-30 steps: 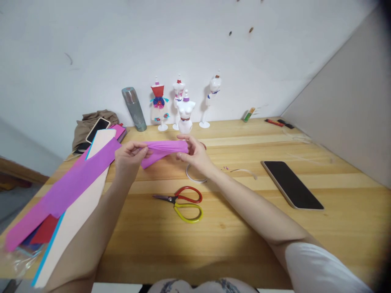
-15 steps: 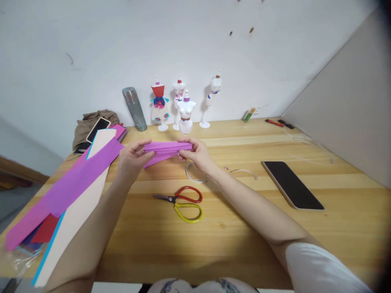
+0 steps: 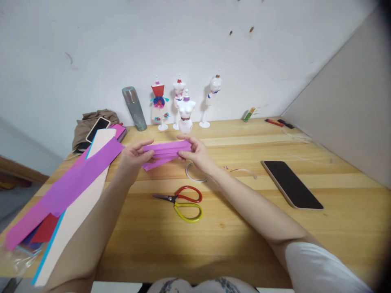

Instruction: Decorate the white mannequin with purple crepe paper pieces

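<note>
A folded piece of purple crepe paper (image 3: 165, 150) is stretched between my two hands above the table, with several lengthwise pleats and a loose flap hanging below. My left hand (image 3: 134, 156) pinches its left end between thumb and fingers. At the other end, my right hand (image 3: 195, 154) grips it the same way. Scissors (image 3: 179, 202) with one red and one yellow handle lie on the wood below the hands. A white ring-shaped coil (image 3: 195, 174) rests just under my right hand.
Small mannequins (image 3: 185, 112) and a flask (image 3: 134, 109) stand along the wall. Paper strips (image 3: 82, 175) cover the left side, near a phone (image 3: 98, 129) and brown cloth (image 3: 91, 120). A dark tablet (image 3: 291, 185) lies right. A glue stick (image 3: 249, 114) sits at the back.
The pleated paper has tilted and spread slightly, showing more of its folds, and its lower flap hangs a little lower. Both hands keep their pinch with small finger shifts.
</note>
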Demonstrator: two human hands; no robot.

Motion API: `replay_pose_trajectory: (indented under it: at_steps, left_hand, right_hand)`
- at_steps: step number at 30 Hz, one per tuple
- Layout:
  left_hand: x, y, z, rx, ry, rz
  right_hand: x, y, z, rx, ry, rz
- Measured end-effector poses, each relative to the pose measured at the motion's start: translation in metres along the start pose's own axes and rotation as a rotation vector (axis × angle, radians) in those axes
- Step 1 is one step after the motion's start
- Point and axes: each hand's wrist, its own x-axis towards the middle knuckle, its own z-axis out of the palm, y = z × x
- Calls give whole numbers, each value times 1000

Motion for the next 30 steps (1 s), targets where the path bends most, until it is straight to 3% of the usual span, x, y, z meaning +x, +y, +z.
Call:
replay_pose_trajectory:
  at_steps: [8,14,30]
  left_hand:
    - [4,0,-2,-141,80,-75]
    - [4,1,-1,-118,107,-68]
    - [6,-3,-7,-117,74,-130]
  right_hand:
    - [-3,-1,1,-6,-157,-55]
    - [-5,2,1,-66,-61,-103]
    - [-3,1,1,-31,2,-42]
